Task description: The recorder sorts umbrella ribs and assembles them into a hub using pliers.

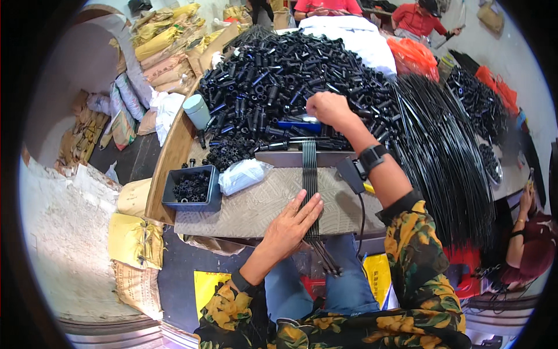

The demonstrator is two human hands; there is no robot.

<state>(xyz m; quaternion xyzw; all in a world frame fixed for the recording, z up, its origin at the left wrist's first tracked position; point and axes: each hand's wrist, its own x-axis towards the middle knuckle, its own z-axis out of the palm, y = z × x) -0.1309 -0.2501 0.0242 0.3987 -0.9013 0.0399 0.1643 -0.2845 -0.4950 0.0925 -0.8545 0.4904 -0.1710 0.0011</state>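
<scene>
My left hand point(292, 224) lies flat, fingers stretched out, over a row of thin black rods point(310, 166). The rods lie side by side on the patterned work surface, and their lower ends stick out past its front edge above my lap. My right hand point(330, 110) is closed, held over the front of a big heap of black tubular plastic parts point(261, 75). Whatever its fingers hold, if anything, is hidden. Just below it sits a small blue tray point(299, 125) with something whitish in it. A grey ledge point(279, 158) runs behind the work surface.
At left stand a blue-grey bin point(193, 200) of small black parts, a clear plastic bag point(244, 176) and a pale green cup point(196, 111). A dark corded device point(350, 176) lies near my right forearm. Long black rods point(444, 163) are piled at right. Other people work around the table.
</scene>
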